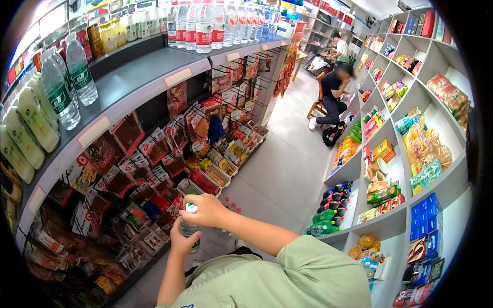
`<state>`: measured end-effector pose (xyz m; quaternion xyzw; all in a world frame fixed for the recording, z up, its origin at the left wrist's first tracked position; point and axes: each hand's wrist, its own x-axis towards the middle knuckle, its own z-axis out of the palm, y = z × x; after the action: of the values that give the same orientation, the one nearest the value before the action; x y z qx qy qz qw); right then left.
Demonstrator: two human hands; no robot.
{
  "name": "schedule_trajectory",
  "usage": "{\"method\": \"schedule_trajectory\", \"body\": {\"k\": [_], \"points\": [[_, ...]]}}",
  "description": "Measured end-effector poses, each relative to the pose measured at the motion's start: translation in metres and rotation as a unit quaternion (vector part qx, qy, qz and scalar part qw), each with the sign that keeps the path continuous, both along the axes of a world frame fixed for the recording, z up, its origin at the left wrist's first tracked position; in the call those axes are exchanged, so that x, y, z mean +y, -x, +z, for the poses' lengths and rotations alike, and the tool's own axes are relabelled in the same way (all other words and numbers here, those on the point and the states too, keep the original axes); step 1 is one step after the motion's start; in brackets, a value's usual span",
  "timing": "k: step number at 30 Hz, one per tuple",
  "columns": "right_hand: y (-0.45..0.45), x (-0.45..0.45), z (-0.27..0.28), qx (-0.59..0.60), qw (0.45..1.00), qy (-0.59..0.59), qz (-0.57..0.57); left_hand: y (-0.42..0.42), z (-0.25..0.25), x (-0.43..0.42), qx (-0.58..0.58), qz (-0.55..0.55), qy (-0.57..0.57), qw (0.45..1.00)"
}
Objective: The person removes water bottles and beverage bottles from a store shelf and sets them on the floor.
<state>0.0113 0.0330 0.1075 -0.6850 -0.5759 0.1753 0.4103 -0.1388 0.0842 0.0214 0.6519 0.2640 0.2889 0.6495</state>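
A clear plastic water bottle (pixel 189 229) with a pale cap (pixel 191 208) is held between my two hands, in front of my green shirt. My left hand (pixel 181 239) wraps round the bottle's body, thumb across its side. Higher up, my right hand (pixel 206 210) is closed about the bottle's top, beside the cap; its exact grip on the cap is partly hidden. The lower end of the bottle shows below my left thumb. Hanging snack packets (pixel 141 192) are just beyond my hands on the left.
Water bottles with green labels (pixel 81 74) and red labels (pixel 204 31) stand on the left shelf top (pixel 133 77). Several bottles with pink caps (pixel 232 204) are on the floor. Stocked cubby shelves (pixel 377 205) line the right. A person (pixel 336 87) sits farther down the aisle.
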Motion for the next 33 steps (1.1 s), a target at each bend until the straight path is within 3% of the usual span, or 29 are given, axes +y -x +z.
{"method": "schedule_trajectory", "body": {"k": [9, 11, 18, 31, 33], "points": [[-0.017, -0.007, 0.002, -0.044, 0.994, -0.093, 0.028, -0.009, 0.005, 0.002, -0.007, -0.022, -0.045, 0.999], [-0.028, -0.011, 0.008, -0.135, 0.980, -0.140, 0.052, -0.013, 0.013, -0.001, -0.019, -0.068, -0.010, 0.997], [-0.055, -0.022, 0.014, -0.197, 0.956, -0.182, 0.123, -0.025, 0.010, -0.008, 0.016, -0.094, -0.037, 0.995], [-0.055, -0.015, -0.006, -0.217, 0.956, -0.185, 0.062, -0.029, 0.007, -0.008, 0.076, -0.040, -0.062, 0.994], [-0.053, -0.010, -0.008, -0.217, 0.954, -0.201, 0.058, -0.025, -0.005, -0.010, 0.095, -0.008, -0.121, 0.988]]}}
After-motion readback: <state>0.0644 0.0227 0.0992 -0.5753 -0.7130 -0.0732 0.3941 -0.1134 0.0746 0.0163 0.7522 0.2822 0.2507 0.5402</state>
